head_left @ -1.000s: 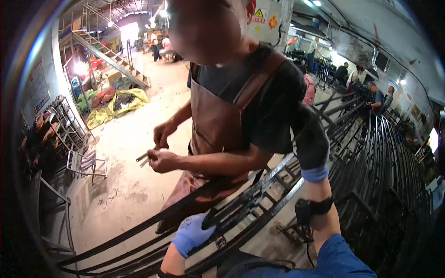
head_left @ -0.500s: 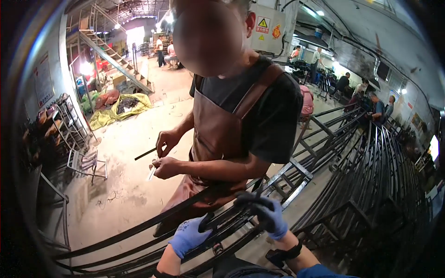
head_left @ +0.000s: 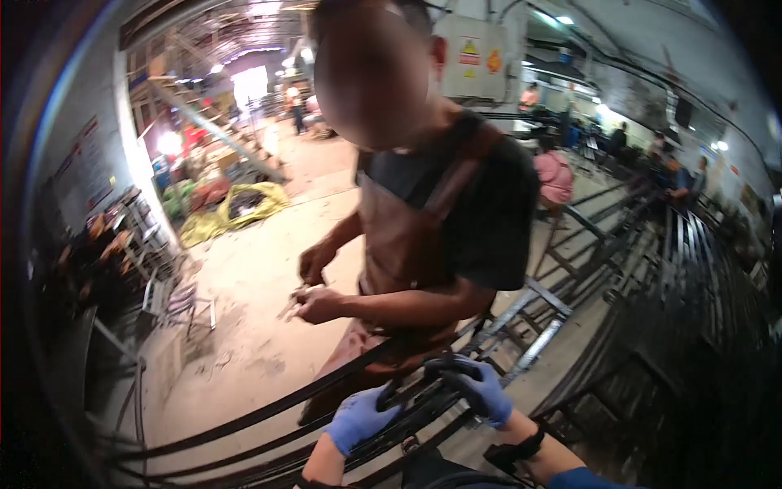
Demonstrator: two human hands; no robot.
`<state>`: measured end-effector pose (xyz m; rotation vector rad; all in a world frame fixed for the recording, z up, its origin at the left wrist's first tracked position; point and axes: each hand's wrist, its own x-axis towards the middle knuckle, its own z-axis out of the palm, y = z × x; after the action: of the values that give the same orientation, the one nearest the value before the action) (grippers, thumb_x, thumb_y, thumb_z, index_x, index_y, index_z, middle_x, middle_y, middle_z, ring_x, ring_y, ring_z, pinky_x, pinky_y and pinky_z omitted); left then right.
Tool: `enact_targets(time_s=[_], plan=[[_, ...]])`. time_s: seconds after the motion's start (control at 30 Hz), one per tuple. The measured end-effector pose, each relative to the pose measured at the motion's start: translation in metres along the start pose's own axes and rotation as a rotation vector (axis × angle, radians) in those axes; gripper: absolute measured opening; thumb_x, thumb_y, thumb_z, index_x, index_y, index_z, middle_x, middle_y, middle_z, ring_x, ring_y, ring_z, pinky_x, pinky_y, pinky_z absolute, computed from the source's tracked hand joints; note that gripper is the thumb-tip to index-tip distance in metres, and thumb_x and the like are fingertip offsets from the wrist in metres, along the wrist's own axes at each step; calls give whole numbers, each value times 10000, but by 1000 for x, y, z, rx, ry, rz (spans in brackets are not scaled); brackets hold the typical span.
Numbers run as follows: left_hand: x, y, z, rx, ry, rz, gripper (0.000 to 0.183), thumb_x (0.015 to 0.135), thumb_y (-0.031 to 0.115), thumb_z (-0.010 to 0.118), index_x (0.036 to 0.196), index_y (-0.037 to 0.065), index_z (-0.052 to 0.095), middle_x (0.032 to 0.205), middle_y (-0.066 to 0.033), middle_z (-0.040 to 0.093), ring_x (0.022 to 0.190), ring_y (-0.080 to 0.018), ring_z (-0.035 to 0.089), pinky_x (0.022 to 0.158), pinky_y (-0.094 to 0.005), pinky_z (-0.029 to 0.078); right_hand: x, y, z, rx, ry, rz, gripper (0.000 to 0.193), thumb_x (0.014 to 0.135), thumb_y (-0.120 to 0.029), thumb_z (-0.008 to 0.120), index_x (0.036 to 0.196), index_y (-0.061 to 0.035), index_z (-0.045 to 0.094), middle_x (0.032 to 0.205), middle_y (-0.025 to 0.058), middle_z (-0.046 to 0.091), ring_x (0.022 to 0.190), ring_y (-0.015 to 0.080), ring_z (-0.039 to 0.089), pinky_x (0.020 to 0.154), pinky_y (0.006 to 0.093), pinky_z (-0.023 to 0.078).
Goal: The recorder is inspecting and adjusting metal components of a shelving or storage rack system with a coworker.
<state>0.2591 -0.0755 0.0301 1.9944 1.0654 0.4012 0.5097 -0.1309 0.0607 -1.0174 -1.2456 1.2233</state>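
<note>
My left hand (head_left: 362, 417), in a blue glove with a dark palm, curls at the near end of a bundle of long black metal bars (head_left: 244, 421). My right hand (head_left: 482, 393), gloved alike, bends its fingers over the same bundle a little farther right. Both hands look closed on a bar, though the dark fingertips blend into the black metal. Across the bars stands a co-worker in a brown apron (head_left: 391, 236). The co-worker's two hands (head_left: 322, 303) meet at waist height around a small pale piece, blurred.
A ladder-like metal frame (head_left: 529, 326) lies right of my hands, beside a wide spread of long black bars (head_left: 684, 285). Yellow sheeting (head_left: 236, 216) lies on the floor at the far left, near stairs. Dark stacked parts (head_left: 122, 244) line the left wall. Several people work far right.
The view has swung slightly left, so the scene sits farther right. The dark strip between the co-worker's hands no longer shows. My hands keep about the same place on the bars.
</note>
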Motion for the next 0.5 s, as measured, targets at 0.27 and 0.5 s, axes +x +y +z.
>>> enact_targets(time_s=[0.27, 0.5], plan=[[5, 11, -17, 1, -6, 53, 487, 826, 329, 629, 1223, 50, 584, 1015, -218, 649, 994, -382, 598, 857, -413, 479, 144, -146, 115, -273, -356, -716, 218, 869, -143, 625, 1046, -23, 669, 1079, 196, 616, 1028, 325, 616, 871, 353, 479], [7, 16, -18, 28, 4, 26, 461, 841, 310, 611, 1204, 28, 575, 1047, -217, 641, 998, -386, 591, 861, -414, 473, 233, -168, 149, -652, -230, -554, 216, 835, -252, 570, 889, -84, 696, 832, 183, 659, 779, 382, 637, 723, 432, 511]])
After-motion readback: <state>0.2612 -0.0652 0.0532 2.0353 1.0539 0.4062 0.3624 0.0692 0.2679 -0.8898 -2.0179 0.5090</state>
